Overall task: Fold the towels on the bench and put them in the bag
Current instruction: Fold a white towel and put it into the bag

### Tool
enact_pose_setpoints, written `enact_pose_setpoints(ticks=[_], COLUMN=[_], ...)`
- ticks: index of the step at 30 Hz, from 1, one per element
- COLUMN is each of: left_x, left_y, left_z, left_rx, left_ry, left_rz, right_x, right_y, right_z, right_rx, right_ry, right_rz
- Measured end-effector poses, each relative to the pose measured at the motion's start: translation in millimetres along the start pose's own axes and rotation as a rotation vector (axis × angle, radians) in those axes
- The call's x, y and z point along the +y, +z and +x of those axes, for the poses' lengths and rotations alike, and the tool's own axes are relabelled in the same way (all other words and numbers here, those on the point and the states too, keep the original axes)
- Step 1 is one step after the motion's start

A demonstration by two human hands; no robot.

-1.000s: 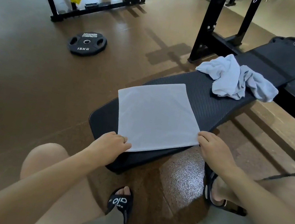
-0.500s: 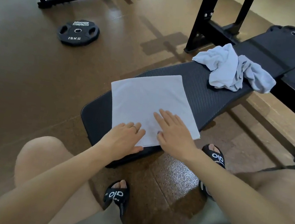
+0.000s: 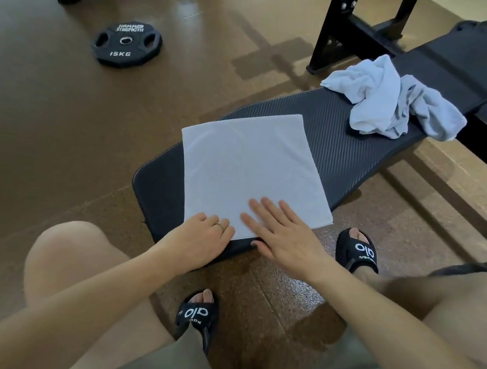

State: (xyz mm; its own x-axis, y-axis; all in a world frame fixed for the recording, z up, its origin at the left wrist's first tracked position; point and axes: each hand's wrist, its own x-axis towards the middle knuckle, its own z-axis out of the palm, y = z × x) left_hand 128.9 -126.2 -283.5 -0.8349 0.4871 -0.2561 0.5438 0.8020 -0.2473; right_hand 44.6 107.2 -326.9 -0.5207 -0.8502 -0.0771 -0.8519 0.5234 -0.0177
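Flat towel: a pale grey-white square terry towel [image 3: 253, 173] lies smoothed out on the near end of the black ribbed padded bench surface [image 3: 335, 147], its near edge right at the pad's rim.

Left hand: the left hand [image 3: 200, 237] sits on the near-left corner of that towel, palm down. Its fingers [image 3: 218, 223] bend loosely over the corner, a thin ring on one; can't tell if they actually pinch the cloth or just rest on it.

Right hand: the right hand [image 3: 285, 237] lies flat on the near edge of the towel, fingers straight and spread, pressing down, gripping nothing.

Other towel: a crumpled light blue-grey towel heap [image 3: 394, 102] sits further along the same surface, well apart from the flat one, one end hanging a bit over the right side.

Floor stuff: a black round 15KG weight plate [image 3: 126, 42] lies flat on the brown rubber floor [image 3: 43, 109] off to the left. A black steel rack upright [image 3: 336, 25] stands behind the bench.

Person: bare knees and black slide sandals [image 3: 197, 315] show under the bench end.
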Motion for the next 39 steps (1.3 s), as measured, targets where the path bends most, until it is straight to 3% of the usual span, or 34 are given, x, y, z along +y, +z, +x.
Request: enact_pose_setpoints(ticks=[8,13,18,21,27,33,39], left_x=[1.8,-5.2,-26.5,-40.6,-58.9,-52.2,-55.8], left_y=[-6.6,-18.5,-29.0,-28.2,12.0,28.3,28.3], left_z=[0.5,1.9,28.9,61.0,93.5,89.9,88.4], left_rx=[-0.040,-0.016,0.170,0.164,0.014,0.067,0.018], left_ry=[0.041,0.004,-0.442,-0.648,-0.809,-0.830,-0.807], left_rz=[0.022,-0.150,-0.345,-0.478,-0.596,-0.520,-0.505], right_x=[0.3,-3.0,-4.5,-1.3,37.9,93.0,92.3], right_y=[0.2,-6.6,-24.3,-33.7,-29.5,-25.0,-35.2], right_z=[-1.7,-1.3,21.6,51.9,110.0,118.0,158.9], right_rx=[-0.004,-0.031,0.083,0.121,0.025,0.047,0.002], right_ry=[-0.012,0.009,0.070,0.171,0.321,0.639,0.399], right_rz=[0.027,0.067,0.141,0.200,0.260,0.259,0.245])
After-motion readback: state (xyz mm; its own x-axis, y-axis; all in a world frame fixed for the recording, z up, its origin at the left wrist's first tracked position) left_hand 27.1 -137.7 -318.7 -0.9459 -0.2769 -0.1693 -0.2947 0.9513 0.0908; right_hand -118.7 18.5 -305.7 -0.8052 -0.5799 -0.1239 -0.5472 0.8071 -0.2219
